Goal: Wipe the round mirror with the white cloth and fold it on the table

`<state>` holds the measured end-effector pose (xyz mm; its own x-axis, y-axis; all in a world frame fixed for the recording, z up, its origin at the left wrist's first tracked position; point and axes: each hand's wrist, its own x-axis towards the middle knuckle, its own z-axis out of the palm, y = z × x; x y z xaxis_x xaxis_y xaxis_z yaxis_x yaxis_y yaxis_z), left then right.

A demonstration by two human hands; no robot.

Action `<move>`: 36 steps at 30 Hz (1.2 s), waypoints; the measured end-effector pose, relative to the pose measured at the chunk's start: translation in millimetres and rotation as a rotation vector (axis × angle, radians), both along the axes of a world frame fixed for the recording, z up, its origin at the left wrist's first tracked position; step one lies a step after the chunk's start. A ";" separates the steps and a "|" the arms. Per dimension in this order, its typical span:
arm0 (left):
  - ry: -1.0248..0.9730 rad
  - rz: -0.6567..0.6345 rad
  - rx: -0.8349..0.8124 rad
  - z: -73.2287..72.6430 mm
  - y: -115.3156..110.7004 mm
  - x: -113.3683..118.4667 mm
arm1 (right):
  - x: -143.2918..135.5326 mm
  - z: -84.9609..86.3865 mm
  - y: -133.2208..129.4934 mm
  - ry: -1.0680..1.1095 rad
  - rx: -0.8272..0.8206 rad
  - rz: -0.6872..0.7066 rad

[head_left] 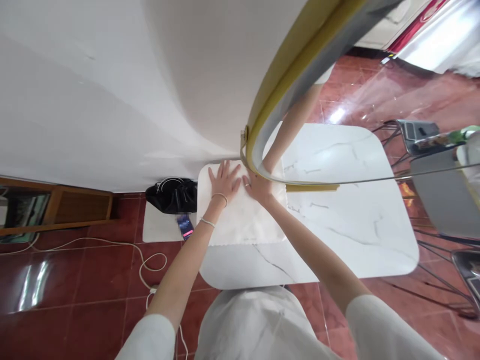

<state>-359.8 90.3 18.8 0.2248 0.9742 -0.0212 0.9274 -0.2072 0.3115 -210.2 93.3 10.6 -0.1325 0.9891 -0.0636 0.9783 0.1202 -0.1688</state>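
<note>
A cream cloth (240,222) with zigzag-cut edges lies flat over the left part of the white marble-patterned table (356,220). My left hand (224,181) rests on the upper part of the cloth, palm down with its fingers spread. Close to its right, my right hand (258,187) presses on the same cloth, fingers stretched out; some of its fingertips are hard to make out near the mirror. A large curved mirror with a gold-coloured frame (258,112) stands on the table against the wall, its lower edge right beside my right hand, and it reflects an arm.
A black bag (172,195) and a phone (185,226) sit on a white surface (159,230) left of the table. A white cable (112,243) runs over the red tiled floor (101,285). Dark chairs (416,132) stand to the right. The white wall (105,100) borders the table's far side.
</note>
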 end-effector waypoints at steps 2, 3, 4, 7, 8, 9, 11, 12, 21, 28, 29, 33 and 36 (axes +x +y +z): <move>0.001 0.041 0.009 0.7 2.0 -1.7 | -0.9 -0.1 4.3 0.003 -0.008 0.003; 0.002 0.059 0.011 1.0 -0.1 -2.8 | -1.0 0.1 3.3 0.005 -0.013 0.005; 0.004 0.074 0.012 1.3 -4.3 -4.1 | -1.1 0.4 0.2 0.007 -0.019 0.007; 0.022 0.105 0.013 2.3 -26.8 -10.1 | -2.0 1.2 -19.2 0.017 -0.021 0.044; 0.031 0.115 0.012 2.7 -36.5 -12.7 | -2.8 1.2 -28.0 0.022 -0.008 0.071; 0.041 0.124 0.009 3.1 -46.6 -15.5 | -3.8 1.0 -37.0 0.029 0.014 0.103; 0.063 0.148 0.002 4.3 -66.0 -20.7 | -6.5 -0.1 -54.1 0.048 0.063 0.169; 0.073 0.164 0.000 4.8 -74.6 -22.8 | -7.9 -0.7 -61.1 0.058 0.080 0.196; 0.094 0.227 0.007 2.7 -118.0 -23.3 | 0.8 0.3 -88.0 0.087 0.055 0.362; 0.081 0.185 0.026 0.9 -186.8 -7.9 | 12.9 -8.7 -178.0 0.102 0.179 0.282; 0.078 0.179 0.031 0.2 -196.4 -5.1 | 14.6 -11.6 -194.1 0.111 0.220 0.253; 0.054 0.142 0.060 -3.9 -211.0 2.7 | 22.0 -18.4 -229.3 0.129 0.299 0.245; 0.043 0.131 0.060 -5.7 -193.4 4.2 | 25.8 -17.1 -212.5 0.106 0.273 0.258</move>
